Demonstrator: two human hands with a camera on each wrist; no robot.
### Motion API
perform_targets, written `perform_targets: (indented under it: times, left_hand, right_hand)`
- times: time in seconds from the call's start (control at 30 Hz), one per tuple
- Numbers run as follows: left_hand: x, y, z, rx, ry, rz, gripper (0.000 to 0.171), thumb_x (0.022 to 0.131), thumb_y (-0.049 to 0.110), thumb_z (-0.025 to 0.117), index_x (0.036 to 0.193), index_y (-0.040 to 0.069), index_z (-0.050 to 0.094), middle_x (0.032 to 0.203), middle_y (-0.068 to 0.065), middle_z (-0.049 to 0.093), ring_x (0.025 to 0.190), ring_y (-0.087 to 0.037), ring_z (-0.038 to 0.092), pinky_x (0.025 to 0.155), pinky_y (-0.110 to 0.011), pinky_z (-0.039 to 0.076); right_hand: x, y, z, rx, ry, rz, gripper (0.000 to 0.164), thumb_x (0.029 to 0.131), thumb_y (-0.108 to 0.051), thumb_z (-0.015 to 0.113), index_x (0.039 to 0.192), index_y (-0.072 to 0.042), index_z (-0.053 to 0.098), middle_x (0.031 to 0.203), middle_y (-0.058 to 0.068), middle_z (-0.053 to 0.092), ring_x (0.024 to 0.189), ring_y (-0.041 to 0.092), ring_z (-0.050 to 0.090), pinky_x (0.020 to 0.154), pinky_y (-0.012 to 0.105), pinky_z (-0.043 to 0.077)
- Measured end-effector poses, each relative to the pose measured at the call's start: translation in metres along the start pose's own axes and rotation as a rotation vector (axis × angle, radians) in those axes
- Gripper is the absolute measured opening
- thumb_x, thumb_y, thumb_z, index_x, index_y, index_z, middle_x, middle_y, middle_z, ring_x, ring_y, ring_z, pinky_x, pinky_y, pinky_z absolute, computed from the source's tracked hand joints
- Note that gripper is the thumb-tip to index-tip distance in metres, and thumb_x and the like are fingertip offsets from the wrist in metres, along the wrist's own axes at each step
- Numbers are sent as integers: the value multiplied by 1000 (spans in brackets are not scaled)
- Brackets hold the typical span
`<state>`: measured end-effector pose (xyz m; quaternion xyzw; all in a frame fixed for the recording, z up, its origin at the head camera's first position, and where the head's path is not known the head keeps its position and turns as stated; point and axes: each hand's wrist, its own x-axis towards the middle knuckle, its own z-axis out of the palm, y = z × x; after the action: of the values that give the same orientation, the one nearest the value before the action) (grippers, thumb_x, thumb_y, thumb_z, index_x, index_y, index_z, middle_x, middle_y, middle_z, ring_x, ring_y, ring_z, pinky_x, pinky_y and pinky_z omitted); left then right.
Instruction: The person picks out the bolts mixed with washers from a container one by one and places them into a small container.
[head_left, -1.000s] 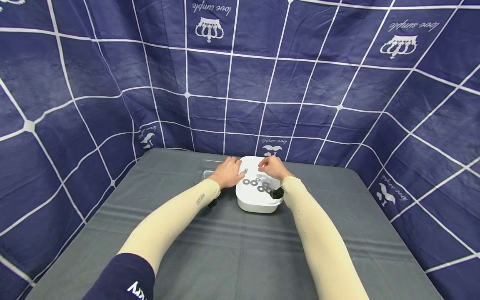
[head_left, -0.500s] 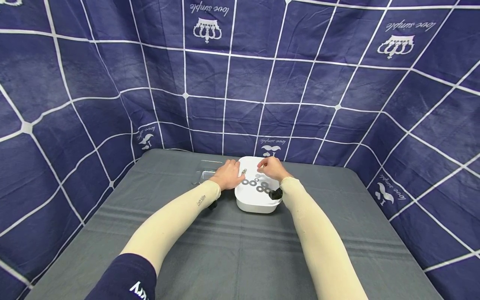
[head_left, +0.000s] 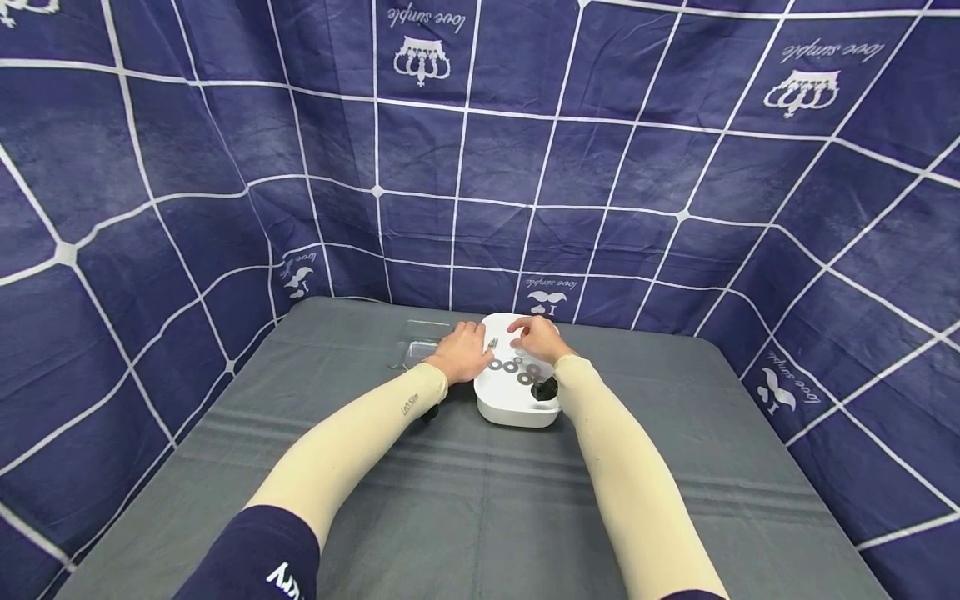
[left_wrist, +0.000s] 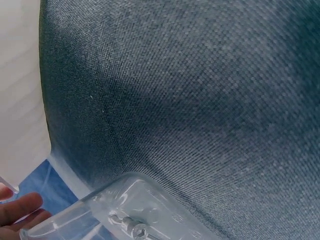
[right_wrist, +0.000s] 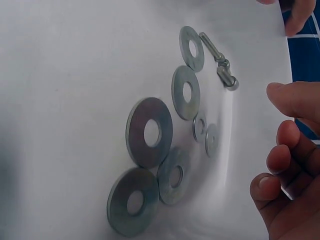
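Note:
A white plastic tub [head_left: 517, 415] stands at the far middle of the table. Several flat metal washers [right_wrist: 149, 132] and a few bolts [right_wrist: 212, 47] lie in it. My left hand [head_left: 459, 352] holds the tub's left rim, its thumb over the inside and its fingers along the outer side. Over the tub's far right part hovers my right hand [head_left: 542, 338], thumb and fingers parted with nothing between them. In the right wrist view its fingertips [right_wrist: 277, 157] are loosely bent beside the washers.
Left of the tub, partly behind my left hand, is a clear plastic tray [left_wrist: 135, 187] with metal fasteners [left_wrist: 139, 230] in it. Grey cloth [head_left: 480, 517] covers the table. A blue curtain [head_left: 495, 150] with white lines rises behind and at both sides.
The thumb and forefinger of my right hand, close together before, have spread apart. That hand has shifted slightly left over the tub. My left hand stays at the rim.

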<state>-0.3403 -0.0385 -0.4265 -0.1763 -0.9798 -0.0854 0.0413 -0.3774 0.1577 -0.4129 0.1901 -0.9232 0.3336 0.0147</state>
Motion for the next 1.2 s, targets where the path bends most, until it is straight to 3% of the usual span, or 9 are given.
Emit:
perform_targets:
  times: [0.27, 0.57, 0.97, 1.2]
  left_hand:
    - [-1, 0, 2, 23, 28, 11, 54, 101, 36, 48, 136, -5, 48, 126, -22, 56, 123, -35, 51, 101, -47, 50]
    - [-1, -1, 1, 48, 56, 17, 52, 100, 35, 50, 132, -5, 50, 124, -22, 57, 121, -35, 52, 98, -46, 52]
    - [-2, 4, 1, 70, 47, 24, 51, 100, 34, 48, 132, -5, 50, 124, -22, 56, 120, -35, 52, 95, -46, 54]
    - [1, 2, 5, 83, 69, 29, 49, 100, 32, 51, 132, -6, 51, 123, -22, 56, 119, -35, 52, 94, -46, 54]
  right_hand:
    - [11, 3, 14, -15, -18, 67, 34, 86, -7, 73, 119, -7, 72, 76, 2, 55, 66, 14, 48, 61, 26, 38]
    - [17, 2, 24, -14, -33, 88, 36, 85, -8, 73, 121, -11, 72, 87, 8, 61, 77, 19, 54, 68, 29, 42]
    - [23, 12, 39, 4, -67, 101, 47, 81, 0, 69, 126, -12, 71, 77, 6, 60, 64, 15, 51, 57, 26, 41]
    - [25, 13, 43, -9, -61, 87, 48, 81, -1, 69, 127, -13, 71, 76, 4, 63, 65, 13, 53, 56, 24, 42]
